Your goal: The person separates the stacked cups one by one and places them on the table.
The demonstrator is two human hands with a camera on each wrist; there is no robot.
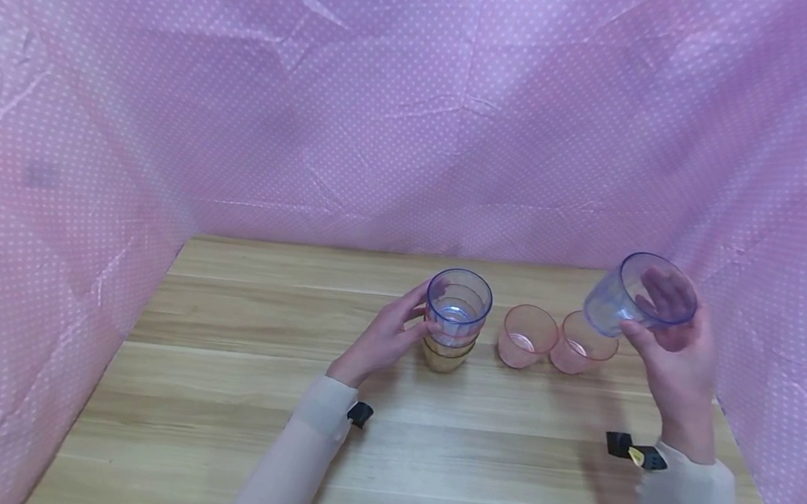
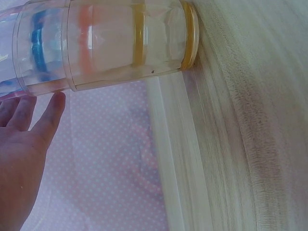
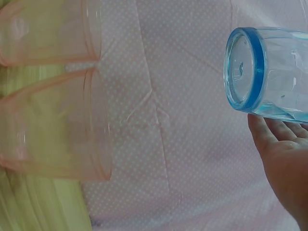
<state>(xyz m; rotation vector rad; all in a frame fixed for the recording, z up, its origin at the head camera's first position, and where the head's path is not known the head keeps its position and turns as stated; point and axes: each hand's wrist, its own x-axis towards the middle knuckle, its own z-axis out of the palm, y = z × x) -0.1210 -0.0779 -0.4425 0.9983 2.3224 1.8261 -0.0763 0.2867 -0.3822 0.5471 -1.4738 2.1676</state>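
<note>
Toward the back of the table stands an upright stack of clear plastic cups [image 1: 445,356], amber at the bottom, with a blue-rimmed cup on top. My left hand [image 1: 386,336] grips the upper part of this stack from the left side, thumb in front. Bands of blue, orange and amber show through the stacked cups [image 2: 110,48] in the left wrist view. Raised at the right, my right hand [image 1: 681,391] holds another clear blue cup [image 1: 605,302] by its side, mouth tilted up. Its thick blue base [image 3: 259,70] shows in the right wrist view.
Two pinkish-orange clear cups [image 1: 523,349] stand upright side by side between the stack and my right hand. The wooden table [image 1: 219,397] ends at the back against a pink dotted cloth [image 1: 356,145], which also hangs along both sides.
</note>
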